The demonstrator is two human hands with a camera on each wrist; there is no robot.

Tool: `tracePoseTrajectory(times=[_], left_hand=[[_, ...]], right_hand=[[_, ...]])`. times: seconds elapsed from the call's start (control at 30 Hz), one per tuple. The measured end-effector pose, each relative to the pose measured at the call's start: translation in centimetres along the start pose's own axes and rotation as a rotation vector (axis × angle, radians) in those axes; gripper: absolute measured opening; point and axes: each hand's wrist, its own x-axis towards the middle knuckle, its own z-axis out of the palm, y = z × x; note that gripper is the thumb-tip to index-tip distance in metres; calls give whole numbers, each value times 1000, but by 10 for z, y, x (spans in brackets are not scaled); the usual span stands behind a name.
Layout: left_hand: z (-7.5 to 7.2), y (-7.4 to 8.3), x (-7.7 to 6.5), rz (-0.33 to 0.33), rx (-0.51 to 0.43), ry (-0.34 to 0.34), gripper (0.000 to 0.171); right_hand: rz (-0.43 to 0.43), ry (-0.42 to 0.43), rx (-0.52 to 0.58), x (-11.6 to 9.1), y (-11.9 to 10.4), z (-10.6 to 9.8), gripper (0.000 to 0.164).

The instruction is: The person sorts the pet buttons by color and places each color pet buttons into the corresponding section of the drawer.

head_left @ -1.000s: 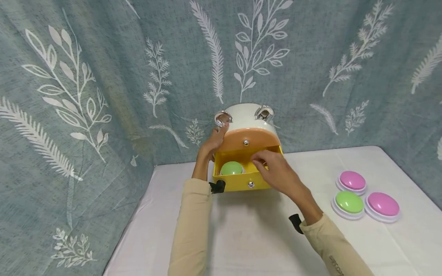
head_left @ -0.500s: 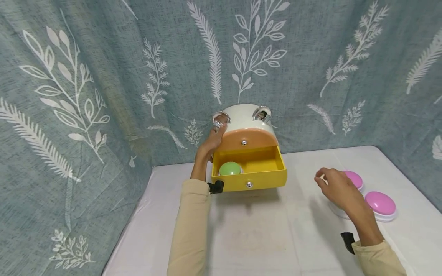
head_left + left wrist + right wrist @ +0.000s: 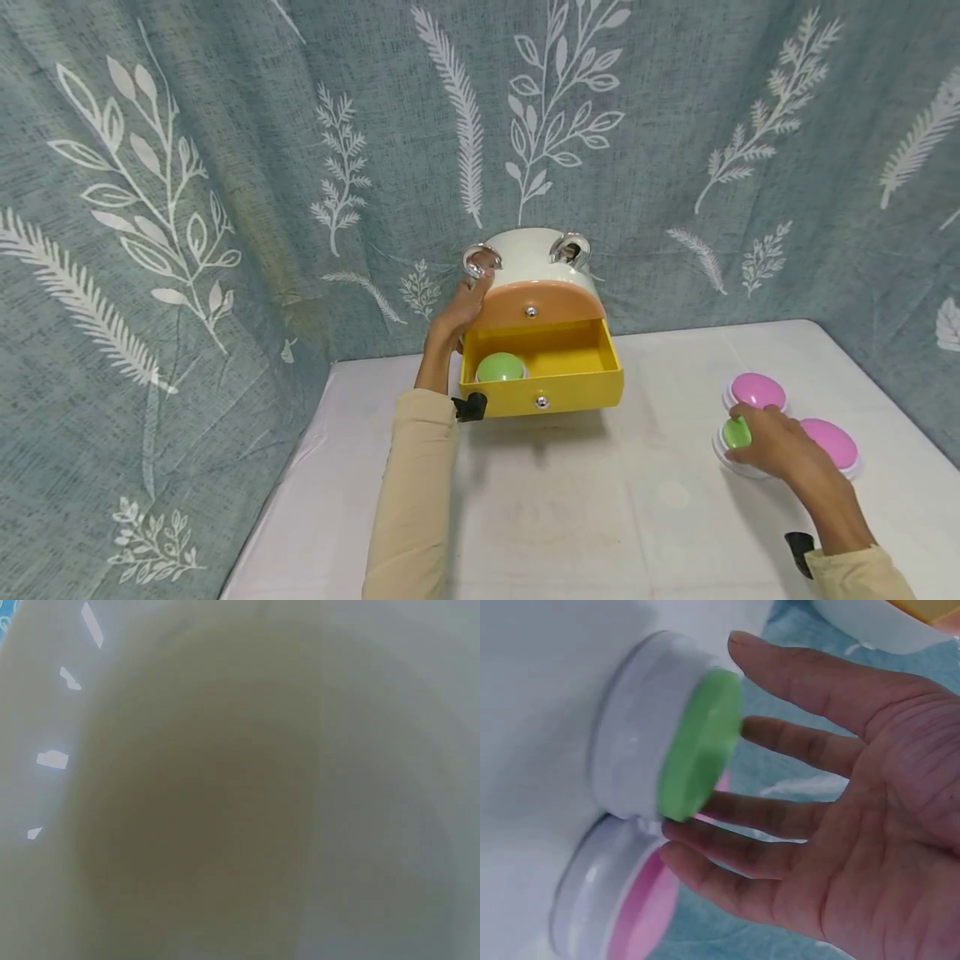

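A small drawer cabinet (image 3: 540,254), white on top with an orange upper front and silver ring ears, stands by the curtain. Its yellow lower drawer (image 3: 581,392) is pulled out, and a green-domed push button (image 3: 500,367) lies in its left part. My left hand (image 3: 461,308) holds the cabinet's left side, thumb by the left ear; its other fingers are mostly hidden. Over on the right, my right hand (image 3: 772,442) reaches over another green push button (image 3: 737,433) with a white base. In the right wrist view its fingers are spread around the green dome, loosely extended.
Two pink push buttons (image 3: 759,390) sit on the white tablecloth (image 3: 555,517) close to my right hand. A patterned blue-green curtain (image 3: 247,167) hangs behind and at the sides. Only a blurred, pale glossy surface (image 3: 240,825) fills the left wrist view.
My right hand has left the yellow drawer, moved right, and come down to the green push button on the table. My left hand keeps its place on the cabinet.
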Motion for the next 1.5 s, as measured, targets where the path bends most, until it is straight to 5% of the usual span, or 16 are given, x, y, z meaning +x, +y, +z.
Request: tracePoseTrajectory(times=[0.3,0.53,0.87,1.17,1.5], left_hand=[[-1,-2,0,-16,1,-9,92],[-2,-1,1,-8,-7,-19,92],[-3,-1,0,-29,6,-9,92],[-1,-2,0,-27,0,-18,91],[-1,-1,0,-55,2,-8,92]], right_hand=[[80,-50,9,9,1,16,69],[73,-11,11,8,0,19,63],[-91,161,24,6,-12,7,61],[-176,196,62,1,-53,-29,65],[-200,237,174,12,-126,-72,69]])
